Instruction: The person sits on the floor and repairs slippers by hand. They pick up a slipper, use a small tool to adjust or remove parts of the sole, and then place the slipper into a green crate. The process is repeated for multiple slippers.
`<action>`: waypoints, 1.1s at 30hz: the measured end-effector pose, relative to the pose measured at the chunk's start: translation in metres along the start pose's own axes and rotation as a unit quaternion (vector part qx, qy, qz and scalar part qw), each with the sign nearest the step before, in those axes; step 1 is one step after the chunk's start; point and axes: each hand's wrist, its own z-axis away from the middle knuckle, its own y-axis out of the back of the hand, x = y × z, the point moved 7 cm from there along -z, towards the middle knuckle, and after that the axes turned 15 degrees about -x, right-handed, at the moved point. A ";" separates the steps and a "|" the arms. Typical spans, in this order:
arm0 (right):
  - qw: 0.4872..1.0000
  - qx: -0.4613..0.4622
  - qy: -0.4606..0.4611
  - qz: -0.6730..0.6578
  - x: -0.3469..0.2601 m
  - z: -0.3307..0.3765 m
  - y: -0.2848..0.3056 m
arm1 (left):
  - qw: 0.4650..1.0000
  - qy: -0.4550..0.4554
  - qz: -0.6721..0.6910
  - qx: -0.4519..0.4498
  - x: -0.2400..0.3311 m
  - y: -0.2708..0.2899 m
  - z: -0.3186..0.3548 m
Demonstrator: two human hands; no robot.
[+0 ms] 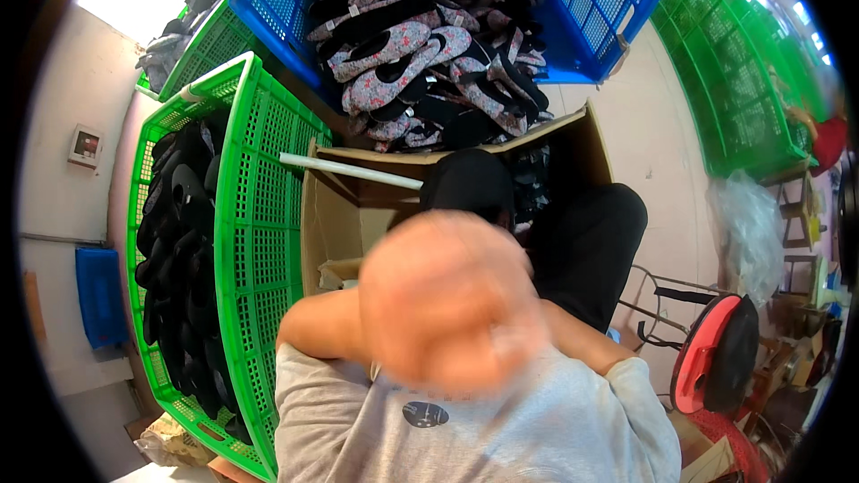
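Observation:
Both my forearms, coming out of grey short sleeves, bend in to the middle, close in front of the camera. My left hand (398,304) and my right hand (506,304) merge there into one smeared, skin-coloured shape. Motion blur hides the fingers, and I cannot tell where one hand ends and the other begins. No held thing can be made out. Behind the hands show my black-trousered legs (595,250) and an open cardboard box (586,139). A white rod (349,170) lies across the box's left side.
A blue crate (582,0) of floral slippers stands ahead, its pile reaching the box. At left, a green crate (259,215) holds black slippers. More green crates (734,72) stand at far right, near a clear plastic bag (750,233) and a red-and-black seat (711,353).

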 end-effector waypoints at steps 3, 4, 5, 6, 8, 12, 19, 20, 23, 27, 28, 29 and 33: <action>1.000 -0.010 -0.024 0.010 -0.002 0.001 0.001 | 0.950 0.253 -0.113 -0.141 -0.077 -0.034 0.065; 1.000 -0.019 -0.017 0.013 -0.003 0.000 0.000 | 0.907 0.337 -0.141 -0.208 -0.101 -0.047 0.100; 1.000 -0.023 -0.010 0.018 -0.001 -0.001 0.000 | 0.855 0.362 -0.167 -0.332 -0.119 -0.071 0.144; 0.999 -0.026 -0.003 0.023 -0.001 -0.002 0.000 | 0.786 0.379 -0.190 -0.450 -0.134 -0.094 0.192; 0.999 -0.022 -0.001 0.024 -0.004 -0.003 0.001 | 0.729 0.310 -0.148 -0.592 -0.133 -0.136 0.260; 1.000 -0.020 0.001 0.018 -0.002 -0.003 0.002 | 0.744 0.327 -0.007 -0.583 -0.117 -0.183 0.314; 1.000 -0.014 -0.007 0.007 0.000 -0.003 0.003 | 0.809 0.357 0.067 -0.462 -0.143 -0.214 0.327; 1.000 -0.015 -0.008 0.007 0.001 -0.004 0.003 | 0.817 0.386 0.056 -0.424 -0.146 -0.213 0.331; 1.000 -0.013 -0.010 -0.016 0.004 -0.005 0.005 | 0.810 0.473 0.029 -0.346 -0.148 -0.206 0.330; 1.000 -0.013 -0.012 -0.026 0.005 -0.004 0.005 | 0.871 0.403 -0.014 -0.279 -0.125 -0.172 0.295; 0.999 -0.013 -0.013 -0.031 0.005 -0.005 0.005 | 0.910 0.334 -0.027 -0.244 -0.112 -0.158 0.282; 0.999 -0.011 -0.015 -0.035 0.006 -0.005 0.005 | 0.915 0.327 -0.030 -0.235 -0.104 -0.147 0.271; 0.999 -0.012 -0.014 -0.045 0.006 -0.005 0.005 | 0.909 0.379 0.031 -0.170 -0.093 -0.123 0.260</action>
